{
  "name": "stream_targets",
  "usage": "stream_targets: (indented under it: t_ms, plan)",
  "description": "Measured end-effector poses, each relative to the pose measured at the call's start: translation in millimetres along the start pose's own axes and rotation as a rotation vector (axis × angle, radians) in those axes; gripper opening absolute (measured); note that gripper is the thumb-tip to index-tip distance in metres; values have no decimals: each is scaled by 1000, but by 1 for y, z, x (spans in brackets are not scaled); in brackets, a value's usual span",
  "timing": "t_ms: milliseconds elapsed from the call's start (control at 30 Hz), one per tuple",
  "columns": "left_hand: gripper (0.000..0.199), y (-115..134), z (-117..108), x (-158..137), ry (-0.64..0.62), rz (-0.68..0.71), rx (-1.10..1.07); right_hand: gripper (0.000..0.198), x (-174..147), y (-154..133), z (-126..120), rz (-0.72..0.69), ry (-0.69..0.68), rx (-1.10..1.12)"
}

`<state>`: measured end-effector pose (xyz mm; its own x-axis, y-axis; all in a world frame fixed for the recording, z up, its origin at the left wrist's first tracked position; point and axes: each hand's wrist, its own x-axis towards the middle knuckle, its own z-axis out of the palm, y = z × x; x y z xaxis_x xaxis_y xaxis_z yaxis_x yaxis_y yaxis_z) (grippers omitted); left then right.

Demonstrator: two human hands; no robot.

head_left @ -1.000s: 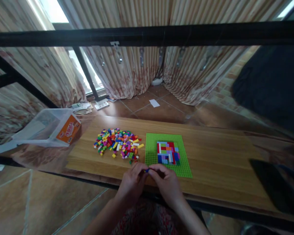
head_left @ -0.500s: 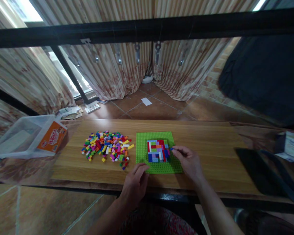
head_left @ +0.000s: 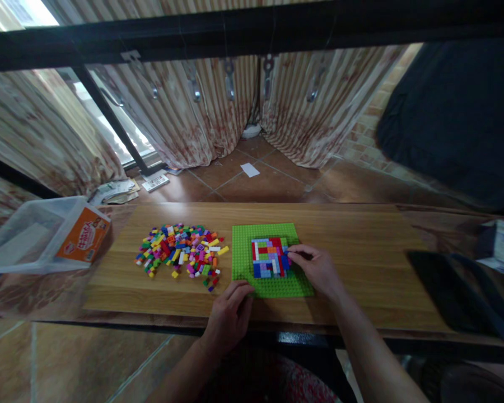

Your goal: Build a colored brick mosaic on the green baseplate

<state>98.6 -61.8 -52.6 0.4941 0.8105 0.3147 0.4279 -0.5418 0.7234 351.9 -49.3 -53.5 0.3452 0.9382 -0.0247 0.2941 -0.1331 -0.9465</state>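
While the left hand [head_left: 231,310] stays at the near edge of the green studded baseplate [head_left: 241,252], the right hand [head_left: 317,267] has moved inward, from just beside the multicoloured brick panel [head_left: 271,257] to its right edge. Judgement: a piece is being fitted there. Right thumb and index stand narrow; cannot tell whether the small blue brick, visible in them half a second ago, is still gripped. Left fingers are loosely curled; contents, if any, not discernible. Panel sits on the baseplate, between and ahead of both hands.

Surface: wood-grain tabletop [head_left: 361,246]; loose brick pile [head_left: 172,246] beyond the left hand, clear plastic bin [head_left: 37,224] farther left; dark flat item [head_left: 432,288] well right of the right hand.

Room: striped curtains [head_left: 218,123] and tiled floor [head_left: 277,182] ahead of both hands.
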Motion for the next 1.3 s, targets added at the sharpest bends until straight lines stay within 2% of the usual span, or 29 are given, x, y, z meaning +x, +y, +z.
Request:
stream_targets:
  t_ms: [200,367,667,733,833,933,1067,1200,1300]
  plan:
    - [18,3,-2,0,-11,-16,3,23,6,-3,-4,-6,-61,-66]
    - [19,2,-1,-1,-10,-16,8,20,9,-8,-6,48,-86,-58]
    - [19,2,-1,-1,-4,-28,-14,23,10,-7,-7,70,-68,-5]
    - [19,3,0,-1,-7,-31,-36,25,8,-5,-9,58,-34,-21]
    - [19,6,0,-3,-1,-39,-82,28,0,-10,-4,22,87,-71]
    - [20,10,-5,-7,44,-55,-120,28,-16,-28,20,-80,44,-103]
    - [19,6,-25,-19,145,-122,-76,21,-40,-58,75,-300,-230,-195]
    - [15,-16,-58,-27,325,-294,87,18,-50,-65,123,-441,-330,-340]
    - [15,-35,-79,-27,395,-413,216,17,-49,-61,140,-501,-348,-439]
